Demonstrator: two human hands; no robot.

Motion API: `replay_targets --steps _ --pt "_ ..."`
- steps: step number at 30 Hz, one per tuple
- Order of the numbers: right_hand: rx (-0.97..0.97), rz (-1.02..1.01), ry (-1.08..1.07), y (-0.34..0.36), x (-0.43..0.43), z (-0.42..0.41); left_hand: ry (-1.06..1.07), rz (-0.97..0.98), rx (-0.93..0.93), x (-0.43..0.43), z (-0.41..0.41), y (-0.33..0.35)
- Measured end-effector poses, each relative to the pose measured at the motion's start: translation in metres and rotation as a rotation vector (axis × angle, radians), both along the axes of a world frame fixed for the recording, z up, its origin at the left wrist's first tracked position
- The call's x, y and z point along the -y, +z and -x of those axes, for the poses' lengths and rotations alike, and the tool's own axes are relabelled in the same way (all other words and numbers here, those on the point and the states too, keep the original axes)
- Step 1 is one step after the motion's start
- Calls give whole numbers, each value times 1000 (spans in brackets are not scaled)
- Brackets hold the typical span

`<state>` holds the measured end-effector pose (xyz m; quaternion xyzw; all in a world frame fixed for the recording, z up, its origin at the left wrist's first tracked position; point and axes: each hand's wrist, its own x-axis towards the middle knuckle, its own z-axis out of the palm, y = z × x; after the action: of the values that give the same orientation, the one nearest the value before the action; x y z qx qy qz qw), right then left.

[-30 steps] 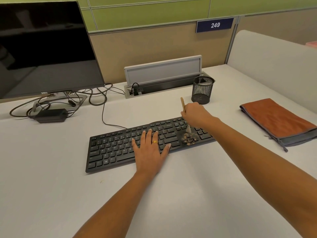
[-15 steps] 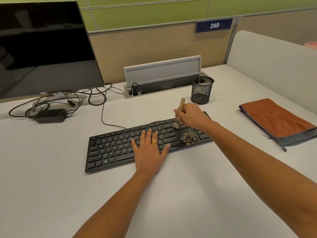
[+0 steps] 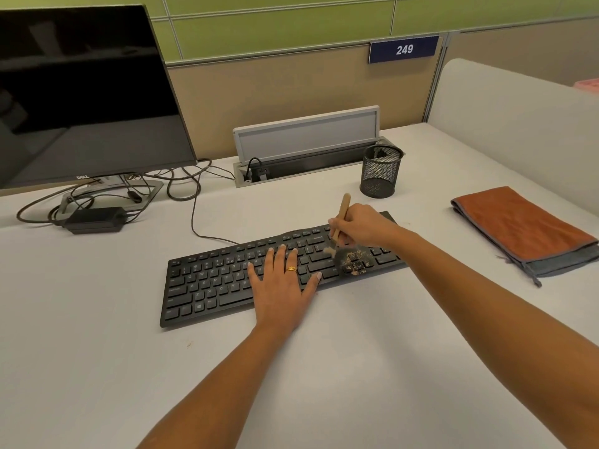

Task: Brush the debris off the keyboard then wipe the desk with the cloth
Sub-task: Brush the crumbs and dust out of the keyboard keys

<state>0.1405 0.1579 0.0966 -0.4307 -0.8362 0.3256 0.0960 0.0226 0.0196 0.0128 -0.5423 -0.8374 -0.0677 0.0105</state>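
Observation:
A black keyboard [image 3: 210, 283] lies across the middle of the white desk [image 3: 97, 367]. Brown debris [image 3: 355, 262] sits in a patch on the keys near its right end. My left hand [image 3: 282, 283] rests flat on the keys, fingers spread, a gold ring on one finger. My right hand [image 3: 363, 226] grips a small wooden-handled brush [image 3: 342, 215], whose pale bristles touch the keys just left of the debris. A folded orange cloth [image 3: 522, 228] with a grey edge lies on the desk at the right, untouched.
A dark monitor [image 3: 84, 92] stands at the back left over tangled cables and a black power adapter [image 3: 95, 218]. A black mesh pen cup [image 3: 381, 171] stands behind the keyboard, next to an open cable tray [image 3: 304, 147]. Partition walls close the back and right.
My right hand has swept the brush leftward across the keys, from over the debris to its left edge. The left hand and keyboard have stayed put.

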Motion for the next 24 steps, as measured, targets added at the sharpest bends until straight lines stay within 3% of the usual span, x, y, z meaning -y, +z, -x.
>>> replay_targets --steps 2,8,11,15,17,21,24 --pt "76 -40 43 5 -1 0 2 0 -2 0 0 0" --pt "0 -16 244 8 9 0 3 1 -7 0 1 0" --pt "203 -157 288 12 7 -3 3 -3 -9 0 0 0" --pt "469 -374 184 25 0 -6 1 -9 0 0 0 0" --pt "402 -395 88 27 -3 -5 2 -6 -2 0 0 0" --pt "70 -193 -95 15 -6 -1 2 -15 1 0 0 0" --pt "60 -174 -75 4 -1 -2 1 -12 -1 0 0 0"
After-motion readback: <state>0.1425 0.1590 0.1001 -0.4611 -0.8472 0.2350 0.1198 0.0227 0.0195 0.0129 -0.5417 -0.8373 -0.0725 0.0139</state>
